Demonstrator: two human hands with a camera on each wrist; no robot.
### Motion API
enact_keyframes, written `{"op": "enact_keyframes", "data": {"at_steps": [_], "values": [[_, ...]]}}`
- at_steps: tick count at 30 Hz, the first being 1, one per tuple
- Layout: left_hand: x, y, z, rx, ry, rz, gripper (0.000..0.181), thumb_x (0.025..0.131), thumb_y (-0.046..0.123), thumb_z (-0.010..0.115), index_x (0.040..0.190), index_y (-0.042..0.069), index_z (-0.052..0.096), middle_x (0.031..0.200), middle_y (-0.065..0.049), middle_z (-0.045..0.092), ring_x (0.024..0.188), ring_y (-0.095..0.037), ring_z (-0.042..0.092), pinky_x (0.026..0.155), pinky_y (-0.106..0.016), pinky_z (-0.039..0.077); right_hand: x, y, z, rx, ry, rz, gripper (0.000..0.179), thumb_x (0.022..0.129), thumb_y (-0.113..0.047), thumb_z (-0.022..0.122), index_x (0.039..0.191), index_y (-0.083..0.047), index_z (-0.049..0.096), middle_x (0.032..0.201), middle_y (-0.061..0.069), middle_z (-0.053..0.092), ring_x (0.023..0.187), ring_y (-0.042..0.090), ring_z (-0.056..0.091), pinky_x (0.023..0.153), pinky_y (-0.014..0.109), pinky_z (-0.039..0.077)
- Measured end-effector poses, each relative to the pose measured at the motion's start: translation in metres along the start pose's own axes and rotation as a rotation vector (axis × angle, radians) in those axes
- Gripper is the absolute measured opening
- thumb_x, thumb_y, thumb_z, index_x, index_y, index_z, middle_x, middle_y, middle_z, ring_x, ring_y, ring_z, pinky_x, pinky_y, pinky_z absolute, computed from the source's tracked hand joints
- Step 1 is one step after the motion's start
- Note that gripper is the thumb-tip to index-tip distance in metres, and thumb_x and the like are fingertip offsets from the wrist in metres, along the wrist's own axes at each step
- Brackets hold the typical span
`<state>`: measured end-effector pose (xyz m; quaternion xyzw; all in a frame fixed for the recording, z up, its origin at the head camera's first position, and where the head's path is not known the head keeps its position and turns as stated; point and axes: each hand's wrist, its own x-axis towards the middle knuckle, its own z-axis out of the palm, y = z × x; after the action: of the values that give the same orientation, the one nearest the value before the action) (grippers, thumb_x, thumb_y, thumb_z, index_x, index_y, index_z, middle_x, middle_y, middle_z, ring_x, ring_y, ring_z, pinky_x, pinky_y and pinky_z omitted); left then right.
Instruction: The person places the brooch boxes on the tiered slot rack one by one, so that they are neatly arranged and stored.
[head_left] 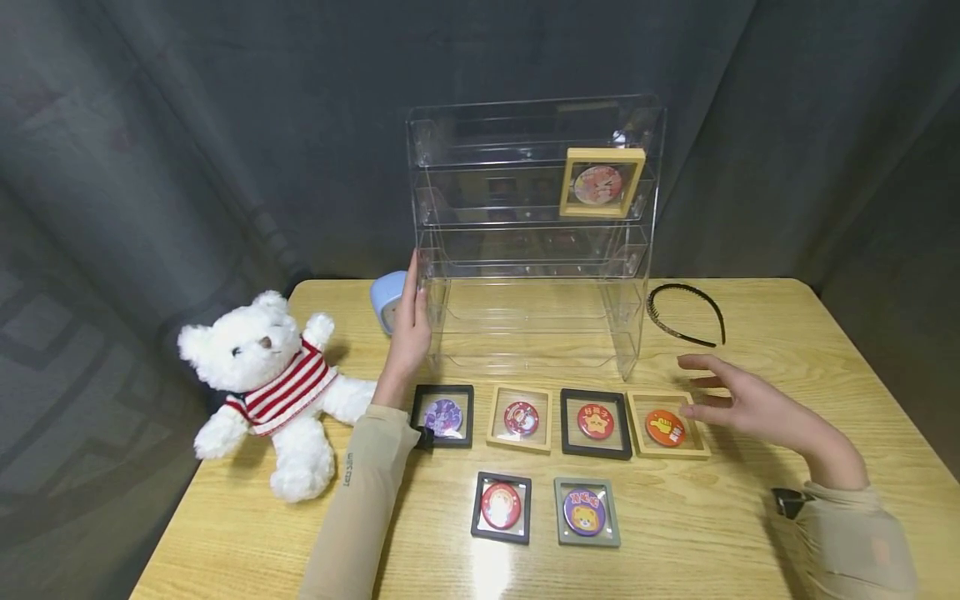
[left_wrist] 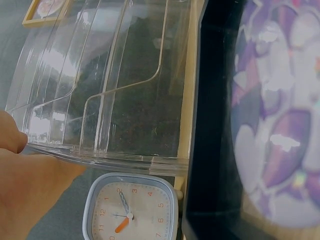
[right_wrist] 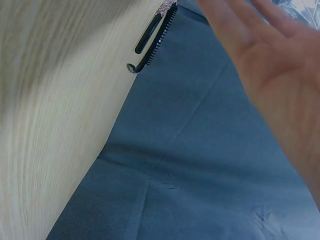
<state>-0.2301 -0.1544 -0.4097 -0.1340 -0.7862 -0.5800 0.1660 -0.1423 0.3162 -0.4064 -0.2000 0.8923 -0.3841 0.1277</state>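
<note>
My left hand (head_left: 411,321) lies along the left side of a clear acrylic tiered display rack (head_left: 517,271), its fingers pointing up against the side panel. In the left wrist view the hand (left_wrist: 35,175) is right at that panel's edge. My right hand (head_left: 738,400) is raised over the table at the right, with fingers spread and nothing in them. Its fingertips overlap the edge of a yellow-framed badge (head_left: 666,427) with a thumbs-up design. On an upper tier of the rack, toward the right, stands another yellow-framed badge (head_left: 600,183).
Several framed badges lie before the rack, including a black-framed purple one (head_left: 442,416) by my left sleeve and a grey-framed bear one (head_left: 585,512). A white teddy bear (head_left: 277,383) sits left. A blue clock (head_left: 387,298) is behind my left hand; a black headband (head_left: 686,314) lies right.
</note>
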Motion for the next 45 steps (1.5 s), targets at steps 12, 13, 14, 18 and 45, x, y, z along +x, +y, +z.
{"op": "enact_keyframes", "data": {"at_steps": [12,13,14,18,45], "values": [[-0.001,0.001,-0.001,0.013,-0.005,-0.001,0.058,0.118,0.007,0.026,0.174,0.012,0.011,0.179,-0.007,0.012,0.162,-0.027,0.015,0.131,-0.039,0.016,-0.004,0.010,0.004,-0.036,-0.124,-0.023,0.094,0.081,-0.014,0.095,0.150,0.019,0.040,0.146,0.043,0.048,0.125,0.060,0.057,0.098,0.050,0.060],[-0.001,0.001,-0.001,0.013,-0.005,-0.001,0.058,0.118,0.007,0.026,0.174,0.012,0.011,0.179,-0.007,0.012,0.162,-0.027,0.015,0.131,-0.038,0.016,-0.003,0.012,0.004,-0.034,-0.131,-0.028,0.094,0.081,-0.014,0.095,0.149,0.019,0.041,0.145,0.043,0.048,0.124,0.059,0.058,0.097,0.045,0.060],[-0.001,0.001,-0.001,0.013,-0.005,-0.002,0.058,0.118,0.007,0.026,0.174,0.011,0.011,0.179,-0.007,0.012,0.162,-0.027,0.015,0.131,-0.038,0.016,-0.004,0.013,0.004,-0.020,-0.141,-0.035,0.094,0.081,-0.014,0.095,0.149,0.020,0.040,0.145,0.044,0.047,0.124,0.059,0.058,0.097,0.040,0.060],[-0.001,0.001,-0.002,0.009,-0.011,-0.008,0.058,0.118,0.007,0.026,0.174,0.011,0.011,0.179,-0.007,0.012,0.163,-0.026,0.014,0.131,-0.039,0.016,-0.004,0.016,0.004,-0.004,-0.167,-0.040,0.096,0.081,-0.013,0.094,0.149,0.022,0.037,0.144,0.045,0.045,0.123,0.058,0.058,0.095,0.032,0.060],[-0.001,0.001,-0.002,-0.011,-0.033,-0.004,0.058,0.118,0.009,0.025,0.174,0.011,0.008,0.179,-0.007,0.009,0.163,-0.023,0.011,0.131,-0.039,0.016,-0.003,0.018,0.009,-0.210,-0.153,-0.005,0.102,0.065,-0.017,0.101,0.145,0.014,0.046,0.123,0.021,0.050,0.112,0.036,0.054,0.093,0.045,0.052]]}}
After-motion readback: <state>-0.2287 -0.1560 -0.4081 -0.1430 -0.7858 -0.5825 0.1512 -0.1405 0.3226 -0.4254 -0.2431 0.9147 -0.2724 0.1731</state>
